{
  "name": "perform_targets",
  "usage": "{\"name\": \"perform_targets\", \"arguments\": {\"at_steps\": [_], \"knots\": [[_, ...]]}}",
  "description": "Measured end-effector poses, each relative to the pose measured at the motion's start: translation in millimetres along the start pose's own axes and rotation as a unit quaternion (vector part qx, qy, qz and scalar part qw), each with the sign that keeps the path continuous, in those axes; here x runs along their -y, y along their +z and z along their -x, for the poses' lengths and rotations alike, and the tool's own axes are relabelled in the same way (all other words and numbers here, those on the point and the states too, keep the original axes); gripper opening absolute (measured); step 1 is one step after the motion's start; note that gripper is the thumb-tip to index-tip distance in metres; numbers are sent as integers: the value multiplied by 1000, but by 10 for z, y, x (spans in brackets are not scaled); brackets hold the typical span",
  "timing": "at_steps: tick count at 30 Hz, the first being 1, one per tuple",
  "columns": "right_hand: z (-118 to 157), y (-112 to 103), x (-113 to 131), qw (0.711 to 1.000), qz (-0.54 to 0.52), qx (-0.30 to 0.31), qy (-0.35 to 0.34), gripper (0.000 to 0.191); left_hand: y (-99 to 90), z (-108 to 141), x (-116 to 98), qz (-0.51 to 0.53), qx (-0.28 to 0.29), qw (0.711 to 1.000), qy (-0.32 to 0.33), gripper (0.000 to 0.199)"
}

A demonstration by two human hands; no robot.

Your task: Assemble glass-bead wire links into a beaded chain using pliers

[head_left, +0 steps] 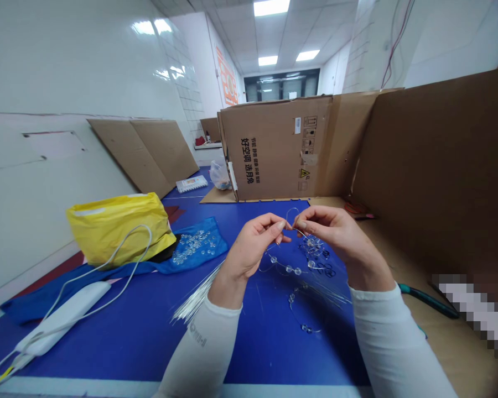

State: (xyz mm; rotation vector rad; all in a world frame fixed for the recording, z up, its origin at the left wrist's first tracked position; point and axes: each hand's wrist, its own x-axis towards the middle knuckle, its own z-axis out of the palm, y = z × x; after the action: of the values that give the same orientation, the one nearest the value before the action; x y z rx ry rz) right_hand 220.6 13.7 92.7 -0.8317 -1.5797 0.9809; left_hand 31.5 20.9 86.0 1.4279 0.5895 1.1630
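Thumb and fingers of my left hand [257, 240] pinch a thin wire above the blue table [149, 342]. My right hand [330, 229] pinches the wire too, its fingertips almost meeting the left ones. A wire loop [291, 211] rises between them. Clear beads [293, 270] on wire hang or lie just under the hands; which of them belong to the held wire I cannot tell. Behind my right hand sits a tangle of beaded wire [313, 246]. Nearer me, another beaded wire [305, 328] curves on the table. A bundle of straight wires [197, 296] lies beside my left forearm.
Loose clear beads [195, 246] rest on a blue cloth [218, 235] at the left, by a yellow bag [120, 229]. A white power strip [66, 318] with a cable is front left. Cardboard [274, 155] stands behind. Green-handled pliers [429, 300] lie right.
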Motion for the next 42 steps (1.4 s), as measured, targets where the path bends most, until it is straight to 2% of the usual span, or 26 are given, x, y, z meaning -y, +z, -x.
{"name": "perform_targets", "arguments": {"at_steps": [10,19,25,30,34,42], "knots": [[-1,-1,-12,999,39,-3,0,21,-3,1,19,-15,-4,1000,9,21],[-7,-7,23,998,-2,-54,-15,17,21,7,16,-63,-14,998,12,17],[-25,-17,-46,992,90,-82,-35,16,35,16,0,-25,-37,999,10,18],[-8,-38,-59,985,156,-45,-65,16,18,14,-2,-11,-46,999,11,20],[22,-31,-13,989,134,-21,-64,17,-1,7,14,-37,-21,999,6,22],[16,-26,-10,995,87,-27,-34,19,11,8,22,-24,-15,1000,-3,17]]}}
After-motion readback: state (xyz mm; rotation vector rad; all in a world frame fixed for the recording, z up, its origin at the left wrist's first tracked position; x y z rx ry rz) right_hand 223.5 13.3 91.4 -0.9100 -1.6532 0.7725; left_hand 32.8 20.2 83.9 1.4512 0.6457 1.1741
